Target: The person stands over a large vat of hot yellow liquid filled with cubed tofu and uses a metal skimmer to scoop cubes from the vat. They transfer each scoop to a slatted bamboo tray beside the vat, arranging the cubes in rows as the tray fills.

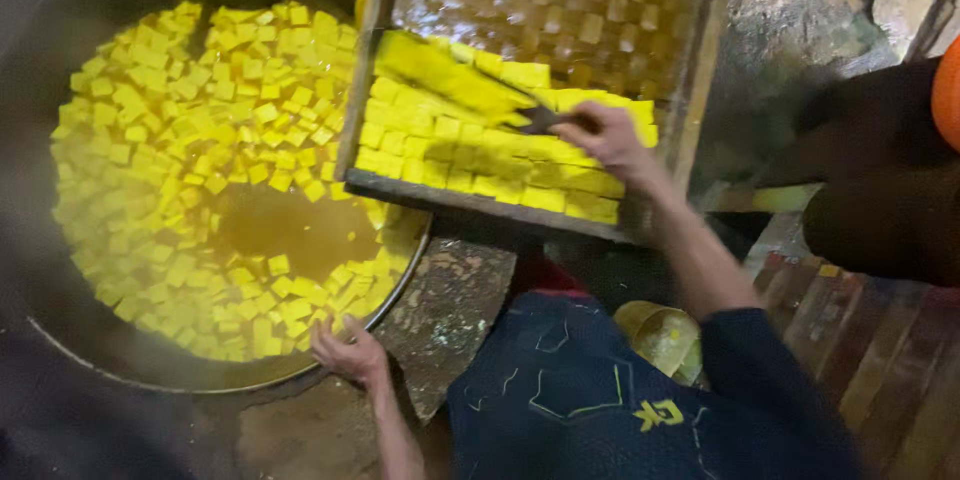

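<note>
My right hand (pixel 607 141) grips the dark handle of a flat scraper (pixel 450 77), its blade stained yellow, laid across yellow tofu cubes (pixel 470 145) in a tilted wooden tray (pixel 420 188). The tray's lower edge rests over the rim of a big metal pan (pixel 400 270) filled with yellow liquid and many floating yellow cubes (pixel 190 140). My left hand (pixel 345 348) rests with fingers spread on the pan's near rim, holding nothing.
A rough stone surface (pixel 450 310) lies beside the pan. A yellow-stained bowl (pixel 665 340) sits near my dark-clothed knee (pixel 580 390). Another person in dark clothing (pixel 880 180) stands at the right, over wooden planks (pixel 890 350).
</note>
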`<move>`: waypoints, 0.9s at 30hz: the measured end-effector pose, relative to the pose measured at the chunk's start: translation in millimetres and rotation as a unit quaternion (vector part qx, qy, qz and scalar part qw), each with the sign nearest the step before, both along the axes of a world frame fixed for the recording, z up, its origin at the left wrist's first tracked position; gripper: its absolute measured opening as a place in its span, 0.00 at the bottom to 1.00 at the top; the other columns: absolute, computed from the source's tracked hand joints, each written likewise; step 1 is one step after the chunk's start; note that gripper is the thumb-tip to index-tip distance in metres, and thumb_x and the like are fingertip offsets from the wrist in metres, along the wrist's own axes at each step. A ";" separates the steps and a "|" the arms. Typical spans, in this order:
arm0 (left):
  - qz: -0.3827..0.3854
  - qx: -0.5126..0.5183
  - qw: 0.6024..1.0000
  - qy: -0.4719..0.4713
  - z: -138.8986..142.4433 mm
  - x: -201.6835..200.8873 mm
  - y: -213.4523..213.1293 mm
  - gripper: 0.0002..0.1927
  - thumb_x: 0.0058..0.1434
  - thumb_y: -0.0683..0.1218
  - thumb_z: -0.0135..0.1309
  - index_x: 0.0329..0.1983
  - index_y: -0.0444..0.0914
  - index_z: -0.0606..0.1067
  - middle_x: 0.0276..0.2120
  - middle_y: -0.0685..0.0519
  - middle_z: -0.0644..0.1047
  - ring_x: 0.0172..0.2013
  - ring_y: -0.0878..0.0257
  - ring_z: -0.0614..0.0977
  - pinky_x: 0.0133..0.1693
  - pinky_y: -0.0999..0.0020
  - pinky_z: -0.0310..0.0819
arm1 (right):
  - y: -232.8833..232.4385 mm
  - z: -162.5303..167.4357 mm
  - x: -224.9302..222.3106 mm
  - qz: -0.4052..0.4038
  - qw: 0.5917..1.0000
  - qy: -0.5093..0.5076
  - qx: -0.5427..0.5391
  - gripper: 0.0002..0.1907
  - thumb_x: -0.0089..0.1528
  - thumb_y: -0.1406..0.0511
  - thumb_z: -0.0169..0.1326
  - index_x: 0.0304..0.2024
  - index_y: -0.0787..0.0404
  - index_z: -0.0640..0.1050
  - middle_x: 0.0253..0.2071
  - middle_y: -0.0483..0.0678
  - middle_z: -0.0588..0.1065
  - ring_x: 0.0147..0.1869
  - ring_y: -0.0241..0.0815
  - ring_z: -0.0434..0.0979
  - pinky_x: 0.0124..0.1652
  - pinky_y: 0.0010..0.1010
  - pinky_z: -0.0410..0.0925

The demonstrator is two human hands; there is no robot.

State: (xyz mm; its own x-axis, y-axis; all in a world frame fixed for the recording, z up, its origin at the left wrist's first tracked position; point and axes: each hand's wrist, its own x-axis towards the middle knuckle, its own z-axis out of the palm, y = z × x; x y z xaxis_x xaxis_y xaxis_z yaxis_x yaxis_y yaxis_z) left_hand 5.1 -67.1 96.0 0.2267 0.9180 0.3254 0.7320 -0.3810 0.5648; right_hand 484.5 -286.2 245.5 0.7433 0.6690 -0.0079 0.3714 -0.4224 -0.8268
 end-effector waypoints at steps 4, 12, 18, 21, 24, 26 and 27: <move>0.001 -0.004 1.000 0.016 32.9 44.7 -6.4 0.17 0.69 0.46 0.57 0.56 0.31 0.74 0.60 0.40 0.71 0.63 0.44 0.70 0.65 0.42 0.61 | -135.3 15.1 82.9 -0.044 0.984 -0.095 -0.143 0.21 0.65 0.49 0.62 0.48 0.58 0.82 0.34 0.44 0.79 0.33 0.33 0.79 0.34 0.28 0.71; -0.111 0.045 0.990 -0.073 75.7 172.5 -30.8 0.16 0.68 0.44 0.56 0.55 0.30 0.73 0.61 0.40 0.71 0.62 0.45 0.72 0.65 0.48 0.66 | -217.2 8.3 181.4 0.039 0.938 -0.233 -0.254 0.25 0.67 0.43 0.57 0.46 0.57 0.81 0.32 0.47 0.78 0.31 0.40 0.77 0.33 0.32 0.71; -0.237 -0.007 0.960 -0.150 100.1 284.4 -64.6 0.16 0.66 0.43 0.56 0.55 0.31 0.73 0.55 0.39 0.76 0.56 0.45 0.78 0.58 0.54 0.74 | -199.2 11.9 178.6 0.148 0.867 -0.401 -0.255 0.20 0.71 0.47 0.55 0.40 0.55 0.78 0.32 0.44 0.75 0.29 0.41 0.76 0.30 0.32 0.71; -0.315 -0.062 0.935 -0.149 96.9 357.2 -75.9 0.20 0.64 0.43 0.58 0.56 0.29 0.73 0.52 0.38 0.76 0.54 0.43 0.78 0.58 0.53 0.72 | -210.1 29.2 164.9 0.077 0.866 -0.445 -0.212 0.19 0.72 0.49 0.57 0.38 0.56 0.76 0.33 0.44 0.76 0.37 0.44 0.78 0.35 0.33 0.70; -0.416 -0.020 0.907 -0.066 93.6 425.3 -83.1 0.24 0.63 0.47 0.58 0.58 0.29 0.72 0.54 0.36 0.75 0.56 0.42 0.76 0.59 0.50 0.68 | -232.5 49.1 152.8 0.029 0.855 -0.448 -0.260 0.17 0.69 0.50 0.60 0.42 0.55 0.77 0.36 0.44 0.77 0.35 0.42 0.78 0.33 0.32 0.70; -0.438 -0.078 0.896 0.015 94.9 468.5 -83.5 0.23 0.63 0.50 0.56 0.59 0.34 0.73 0.55 0.39 0.76 0.59 0.43 0.76 0.60 0.53 0.69 | -245.3 57.5 148.7 0.046 0.846 -0.448 -0.286 0.17 0.68 0.51 0.62 0.40 0.56 0.77 0.35 0.45 0.77 0.34 0.41 0.78 0.33 0.32 0.69; -0.433 -0.156 0.886 0.052 97.7 488.0 -80.6 0.21 0.64 0.51 0.54 0.58 0.39 0.74 0.56 0.43 0.78 0.61 0.46 0.77 0.61 0.57 0.72 | -248.7 58.4 147.6 0.056 0.839 -0.454 -0.294 0.18 0.68 0.51 0.62 0.39 0.57 0.77 0.35 0.45 0.77 0.33 0.41 0.78 0.33 0.32 0.69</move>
State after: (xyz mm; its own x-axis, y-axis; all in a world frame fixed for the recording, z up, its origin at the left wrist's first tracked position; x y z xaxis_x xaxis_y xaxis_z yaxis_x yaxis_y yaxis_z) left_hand 493.1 -147.7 193.7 0.9040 0.4270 0.0225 0.2960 -0.6629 0.6878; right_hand 632.1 -534.9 303.9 0.5540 0.8137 0.1757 0.8000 -0.5788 0.1581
